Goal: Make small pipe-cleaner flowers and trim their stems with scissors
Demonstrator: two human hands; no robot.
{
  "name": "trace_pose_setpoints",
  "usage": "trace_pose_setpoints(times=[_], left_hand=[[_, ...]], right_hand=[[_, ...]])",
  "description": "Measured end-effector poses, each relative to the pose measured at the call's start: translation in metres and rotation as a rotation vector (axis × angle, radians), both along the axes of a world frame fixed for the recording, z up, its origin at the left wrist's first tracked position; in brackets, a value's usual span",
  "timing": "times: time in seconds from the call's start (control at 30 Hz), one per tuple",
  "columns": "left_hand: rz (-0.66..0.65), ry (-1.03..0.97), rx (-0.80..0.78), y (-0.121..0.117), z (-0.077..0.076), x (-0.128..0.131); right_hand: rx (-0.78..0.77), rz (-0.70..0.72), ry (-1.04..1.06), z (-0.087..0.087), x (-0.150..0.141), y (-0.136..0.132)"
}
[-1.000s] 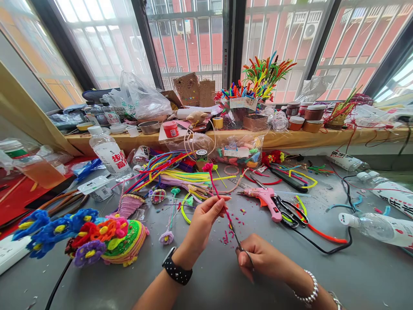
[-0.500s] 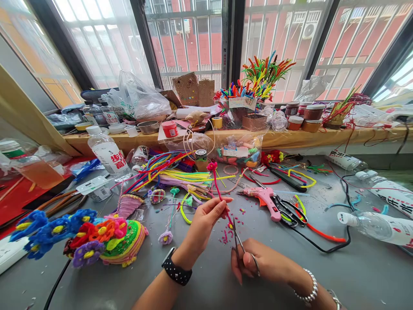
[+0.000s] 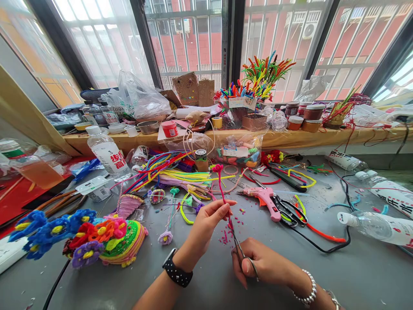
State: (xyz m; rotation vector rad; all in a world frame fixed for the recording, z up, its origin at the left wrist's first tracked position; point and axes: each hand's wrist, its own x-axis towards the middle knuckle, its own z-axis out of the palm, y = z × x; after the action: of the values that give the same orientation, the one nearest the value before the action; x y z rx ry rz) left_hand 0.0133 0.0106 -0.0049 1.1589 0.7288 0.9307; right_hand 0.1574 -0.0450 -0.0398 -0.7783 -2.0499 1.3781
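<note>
My left hand [image 3: 206, 224], with a black watch on the wrist, pinches the stem of a pink pipe-cleaner flower [image 3: 220, 180] and holds it upright over the grey table [image 3: 322, 271]. My right hand [image 3: 263, 263], wearing a bead bracelet, grips small scissors [image 3: 238, 244]. Their blades point up at the lower end of the pink stem, just below my left fingers. Pink fluff trimmings [image 3: 226, 236] lie on the table under the stem.
A pink glue gun [image 3: 263, 197] and black-handled scissors [image 3: 288, 213] lie to the right with a black cable. A heap of coloured pipe cleaners [image 3: 174, 172] sits behind. A flower-covered woven piece [image 3: 97, 241] rests at left. Water bottles [image 3: 109, 155] stand and lie about; the window ledge is cluttered.
The scissor blades opened half a second ago and have closed in on the stem's lower end. The flower has shifted slightly right with my left hand.
</note>
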Motion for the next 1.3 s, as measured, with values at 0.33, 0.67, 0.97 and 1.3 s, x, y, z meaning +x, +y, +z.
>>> trace_pose_setpoints(times=[0.33,0.67,0.97,1.3], left_hand=[[0.074,-0.045,-0.038,0.000,0.001,0.002],[0.081,-0.068,-0.041,-0.002,0.003,0.003],[0.108,-0.106,-0.061,-0.001,0.003,0.003],[0.116,-0.155,-0.059,0.000,0.000,0.001]], right_hand=[[-0.038,-0.093,-0.001,-0.008,-0.003,0.000],[-0.074,-0.023,0.039,-0.002,-0.005,-0.003],[-0.116,-0.091,0.104,-0.006,-0.008,-0.003],[-0.111,-0.163,0.055,-0.012,-0.013,-0.002]])
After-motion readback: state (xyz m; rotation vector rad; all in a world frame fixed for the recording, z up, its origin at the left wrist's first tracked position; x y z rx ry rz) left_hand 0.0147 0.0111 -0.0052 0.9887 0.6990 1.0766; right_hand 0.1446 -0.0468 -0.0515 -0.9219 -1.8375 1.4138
